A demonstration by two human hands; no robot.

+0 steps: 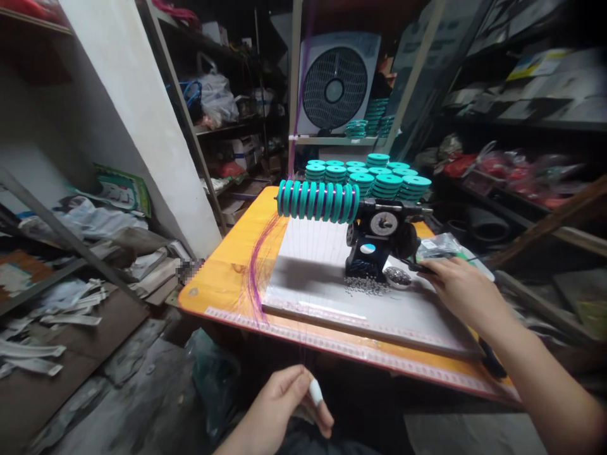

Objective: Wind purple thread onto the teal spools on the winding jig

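Our left hand, low before the table, pinches thin threads running up to green spools lined up on the winder. Winder stands on the board, beads at its base. Our right hand grasps its crank.

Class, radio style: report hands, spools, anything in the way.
Left hand pinching threads. Right hand on crank handle. Green spools in a row on winder. Silvery pellets by its base, seemingly not blocking.
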